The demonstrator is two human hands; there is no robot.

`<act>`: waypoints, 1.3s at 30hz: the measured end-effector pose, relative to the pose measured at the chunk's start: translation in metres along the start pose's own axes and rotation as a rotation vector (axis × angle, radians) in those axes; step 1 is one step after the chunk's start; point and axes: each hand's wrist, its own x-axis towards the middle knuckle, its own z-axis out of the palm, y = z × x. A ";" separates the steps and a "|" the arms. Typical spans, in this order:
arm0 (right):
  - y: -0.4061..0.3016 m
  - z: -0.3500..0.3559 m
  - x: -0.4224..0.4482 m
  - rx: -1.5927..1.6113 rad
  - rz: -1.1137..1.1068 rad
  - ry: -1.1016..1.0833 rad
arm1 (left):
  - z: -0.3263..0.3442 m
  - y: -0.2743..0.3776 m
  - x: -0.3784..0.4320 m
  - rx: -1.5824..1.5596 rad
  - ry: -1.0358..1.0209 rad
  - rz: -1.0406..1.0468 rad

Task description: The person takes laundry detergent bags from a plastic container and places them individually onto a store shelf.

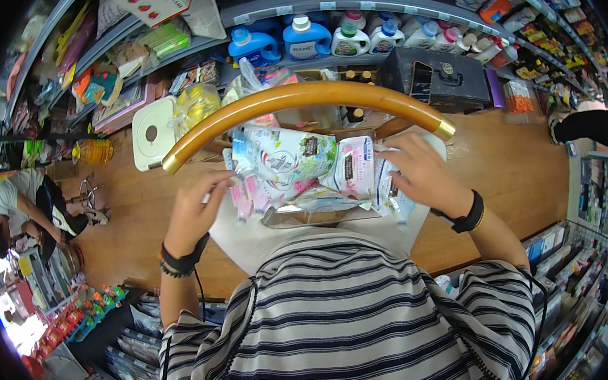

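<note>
Several soft plastic refill pouches lie piled in front of my lap. A white and green pouch (290, 154) is on top, beside a white and pink pouch (356, 164). Small pink pouches (252, 195) stick out at the left, near my left hand (196, 203). That hand's fingers are bent together at the pile's left edge; whether they grip anything is unclear. My right hand (426, 170) reaches over the right side of the pile, its fingers bent near a blue and white pouch (388, 188); contact cannot be told. A clear plastic container's edge (328, 224) shows under the pouches.
A curved wooden bar with brass ends (311, 93) arches beyond the pile. Behind it are shelves (264, 21) with detergent bottles (308, 39), and a black case (441, 77). A white lid (153, 132) is at left. A person (34, 211) sits far left; another person's leg (590, 127) shows at right.
</note>
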 end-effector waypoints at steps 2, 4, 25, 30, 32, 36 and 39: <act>0.009 0.002 -0.005 -0.307 0.047 0.079 | 0.012 -0.002 -0.006 -0.005 -0.009 -0.014; 0.022 0.006 -0.011 -0.283 0.102 0.092 | 0.020 -0.005 -0.006 -0.032 0.006 -0.094; -0.026 0.062 0.096 -0.125 0.056 -0.242 | 0.063 -0.005 0.004 0.525 0.402 -0.022; -0.020 0.081 0.112 0.037 0.121 -0.147 | 0.056 0.023 -0.007 0.259 0.376 0.168; -0.012 0.079 0.115 0.214 0.119 -0.169 | 0.047 0.047 -0.004 0.163 0.344 0.278; -0.011 0.065 0.123 0.672 0.161 -0.304 | 0.029 0.077 0.006 0.167 0.324 0.445; -0.028 0.034 0.129 0.991 0.132 -0.419 | 0.004 0.105 0.023 0.182 0.331 0.526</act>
